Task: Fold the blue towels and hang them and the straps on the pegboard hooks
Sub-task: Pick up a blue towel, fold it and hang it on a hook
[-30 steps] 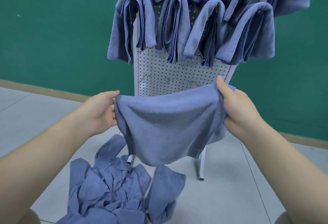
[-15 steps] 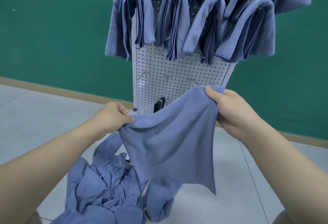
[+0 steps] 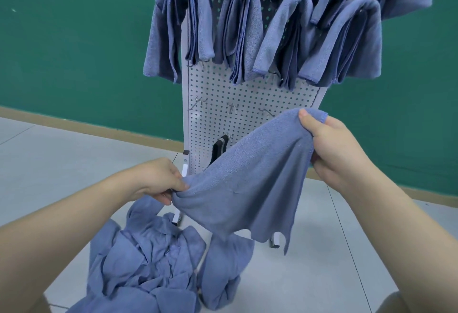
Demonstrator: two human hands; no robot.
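Note:
I hold a blue towel (image 3: pixel 250 184) stretched slantwise in front of the white pegboard (image 3: pixel 247 97). My right hand (image 3: pixel 332 149) grips its upper corner, high on the right. My left hand (image 3: pixel 158 179) pinches the lower left corner, well below the right one. The towel's loose edge hangs down towards the floor. Several folded blue towels (image 3: pixel 238 30) hang over hooks along the pegboard's upper part. A black strap (image 3: pixel 219 149) hangs on a low hook, partly hidden behind the held towel. Three bare hooks (image 3: pixel 231 108) stick out in a row below the hung towels.
A heap of unfolded blue towels (image 3: pixel 148 268) lies on the grey tiled floor in front of the stand's feet (image 3: pixel 275 242). A green wall (image 3: pixel 74 40) with a tan skirting runs behind the stand.
My left hand has dropped down and pinched the towel's left corner low, while my right hand stays high. The towel went from a level spread to a slanted drape, uncovering the black strap.

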